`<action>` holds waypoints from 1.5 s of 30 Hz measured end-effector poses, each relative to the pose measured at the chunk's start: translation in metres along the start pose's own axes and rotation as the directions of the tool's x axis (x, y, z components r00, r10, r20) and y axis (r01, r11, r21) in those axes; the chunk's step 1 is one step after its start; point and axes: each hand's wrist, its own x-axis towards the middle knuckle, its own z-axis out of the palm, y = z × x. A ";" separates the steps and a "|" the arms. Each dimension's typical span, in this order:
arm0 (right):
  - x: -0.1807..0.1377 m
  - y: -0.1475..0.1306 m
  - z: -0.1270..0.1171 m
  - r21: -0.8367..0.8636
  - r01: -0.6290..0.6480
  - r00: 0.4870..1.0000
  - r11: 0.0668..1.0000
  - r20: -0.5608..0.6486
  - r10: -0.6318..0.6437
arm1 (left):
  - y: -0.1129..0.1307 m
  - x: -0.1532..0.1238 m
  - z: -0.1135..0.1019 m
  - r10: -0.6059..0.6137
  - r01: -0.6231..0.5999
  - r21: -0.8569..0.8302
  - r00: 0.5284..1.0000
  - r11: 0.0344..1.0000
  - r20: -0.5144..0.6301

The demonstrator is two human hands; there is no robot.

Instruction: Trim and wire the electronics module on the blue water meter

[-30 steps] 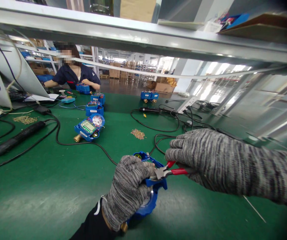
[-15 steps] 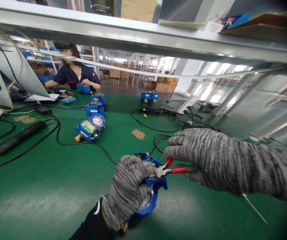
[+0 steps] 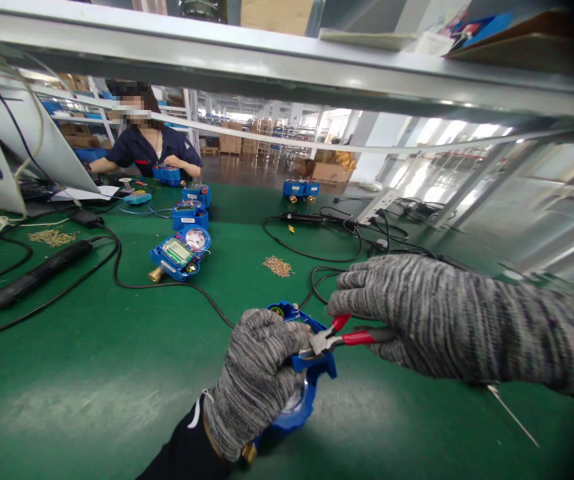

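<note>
In a striped grey knit glove, my left hand (image 3: 259,383) is closed around a blue water meter housing (image 3: 297,420), with a brass fitting (image 3: 249,454) at its lower end. My gloved right hand (image 3: 417,317) grips red-handled pliers (image 3: 358,339). The plier jaws meet the upper part of the housing beside my left fingertips; what lies between them is hidden. A round clear dial shows partly below my left palm. The meter rests on the green table (image 3: 131,373).
Up and left stands a meter with an exposed display (image 3: 177,251); several more sit behind it. A pile of small screws (image 3: 277,267) lies ahead. A black electric screwdriver (image 3: 41,273) and cables cover the left. A co-worker (image 3: 151,150) sits across, beneath an overhead shelf (image 3: 267,63).
Both hands, the pliers and the meter stay almost in place. The view has shifted very slightly, and the co-worker has barely moved.
</note>
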 end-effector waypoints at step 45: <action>-0.007 -0.003 0.005 0.034 0.049 0.996 0.998 -0.073 -0.047 | -0.001 -0.003 0.002 -0.017 0.017 -0.025 1.000 1.000 0.016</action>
